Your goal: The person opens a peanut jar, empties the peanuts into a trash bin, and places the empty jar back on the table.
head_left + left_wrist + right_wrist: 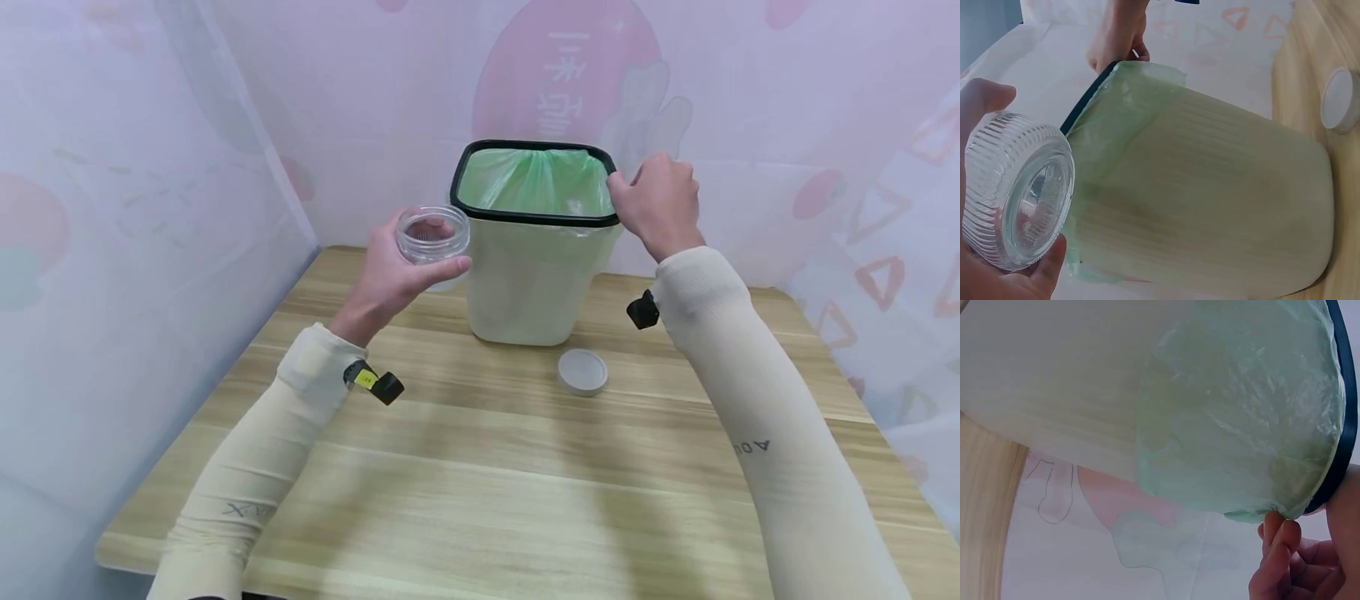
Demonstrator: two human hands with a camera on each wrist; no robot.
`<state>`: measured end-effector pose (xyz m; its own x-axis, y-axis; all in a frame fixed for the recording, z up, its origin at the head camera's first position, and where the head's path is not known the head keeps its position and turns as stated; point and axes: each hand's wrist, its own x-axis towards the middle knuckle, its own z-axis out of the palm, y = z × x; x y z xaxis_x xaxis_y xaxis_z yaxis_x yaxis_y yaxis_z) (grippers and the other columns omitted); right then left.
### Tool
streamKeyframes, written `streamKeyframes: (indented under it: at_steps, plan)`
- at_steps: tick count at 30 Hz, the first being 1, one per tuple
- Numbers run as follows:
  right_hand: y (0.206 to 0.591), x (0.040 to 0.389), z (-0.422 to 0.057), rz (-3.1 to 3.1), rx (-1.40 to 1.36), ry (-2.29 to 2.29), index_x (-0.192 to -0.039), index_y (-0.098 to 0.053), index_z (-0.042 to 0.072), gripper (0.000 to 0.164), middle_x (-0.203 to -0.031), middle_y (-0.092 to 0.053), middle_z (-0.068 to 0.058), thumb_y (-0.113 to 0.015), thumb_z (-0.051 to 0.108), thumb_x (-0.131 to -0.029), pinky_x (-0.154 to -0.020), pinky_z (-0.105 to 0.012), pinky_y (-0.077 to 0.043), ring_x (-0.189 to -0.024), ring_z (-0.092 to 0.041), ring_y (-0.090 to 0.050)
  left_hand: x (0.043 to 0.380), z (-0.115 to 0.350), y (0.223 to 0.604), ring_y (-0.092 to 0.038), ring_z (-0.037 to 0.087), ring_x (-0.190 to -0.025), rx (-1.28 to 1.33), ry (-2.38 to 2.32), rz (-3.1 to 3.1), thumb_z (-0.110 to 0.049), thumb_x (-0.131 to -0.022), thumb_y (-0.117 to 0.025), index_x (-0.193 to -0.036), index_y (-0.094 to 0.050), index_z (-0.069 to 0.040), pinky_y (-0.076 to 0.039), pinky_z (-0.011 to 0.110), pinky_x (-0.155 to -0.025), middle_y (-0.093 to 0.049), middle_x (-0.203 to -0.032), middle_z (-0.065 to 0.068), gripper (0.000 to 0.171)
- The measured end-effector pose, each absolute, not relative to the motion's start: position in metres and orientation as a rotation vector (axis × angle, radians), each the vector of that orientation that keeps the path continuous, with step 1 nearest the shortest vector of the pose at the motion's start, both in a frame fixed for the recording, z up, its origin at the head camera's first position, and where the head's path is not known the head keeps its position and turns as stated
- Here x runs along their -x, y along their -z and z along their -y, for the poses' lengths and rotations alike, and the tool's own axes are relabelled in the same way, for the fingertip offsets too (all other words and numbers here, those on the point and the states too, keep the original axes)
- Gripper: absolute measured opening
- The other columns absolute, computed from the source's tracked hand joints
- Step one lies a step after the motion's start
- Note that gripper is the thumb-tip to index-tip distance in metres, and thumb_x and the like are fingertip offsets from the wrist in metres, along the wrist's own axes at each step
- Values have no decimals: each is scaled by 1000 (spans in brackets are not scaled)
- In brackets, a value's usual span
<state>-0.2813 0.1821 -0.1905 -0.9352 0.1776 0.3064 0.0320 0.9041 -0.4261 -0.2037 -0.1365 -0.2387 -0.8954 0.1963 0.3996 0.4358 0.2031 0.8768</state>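
Observation:
My left hand [390, 271] grips a clear glass jar [432, 233] by its side, left of a bin's rim. The jar has no lid on and its ribbed wall and base [1038, 209] show in the left wrist view. A pale trash can [525, 292] with a black rim [540, 218] stands on the table, lined with a green plastic bag [551, 179]. My right hand [658, 204] holds the can's right rim, thumb over the top. In the right wrist view its fingers [1285, 534] curl beneath, at the bag's edge.
A round white lid [582, 372] lies on the wooden table [480, 467] in front of the can. Behind my left hand, the edge of a pale object [447, 284] shows beside the can. Printed curtains [360, 100] hang behind and at both sides.

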Motion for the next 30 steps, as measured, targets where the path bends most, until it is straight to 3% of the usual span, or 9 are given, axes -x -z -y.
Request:
streamKeyframes:
  at_steps: [8,14,19,25,30]
  plan:
    - [191,279,-184,2706,118,-587,-58,-45,10,48,-45,-33,3,-40,44,-91,-47,-30,-37,-56,-23,-44,201,132,258,-61,23,-103,614,1756,2347,-18,-72,-83,-127,-51,-4,-53,32,-88,-59,-120,18,65]
    - [193,278,-188,2659,113,-616,-55,-50,10,46,-43,-35,3,-42,40,-89,-48,-31,-36,-59,-23,-44,212,126,286,-61,18,-103,677,1728,2395,-33,-68,-88,-123,-55,-16,-53,36,-89,-62,-116,6,67]
    - [194,278,-192,2661,107,-653,-62,-61,8,44,-46,-47,2,-44,39,-89,-54,-31,-40,-69,-26,-51,219,120,308,-62,16,-103,689,1712,2392,-40,-65,-89,-121,-57,-22,-53,38,-89,-63,-115,-1,68]
    - [193,277,-195,2691,105,-661,-78,-69,8,41,-70,-64,-4,-46,39,-88,-63,-32,-44,-83,-29,-58,219,112,327,-62,17,-105,695,1702,2420,-39,-64,-89,-121,-58,-22,-53,37,-91,-65,-115,0,67]
    - [190,275,-197,2714,109,-697,-88,-71,8,39,-86,-68,-7,-47,39,-88,-65,-31,-45,-87,-29,-59,220,104,343,-64,19,-103,732,1724,2404,-35,-63,-91,-119,-61,-19,-52,37,-92,-67,-113,3,66]
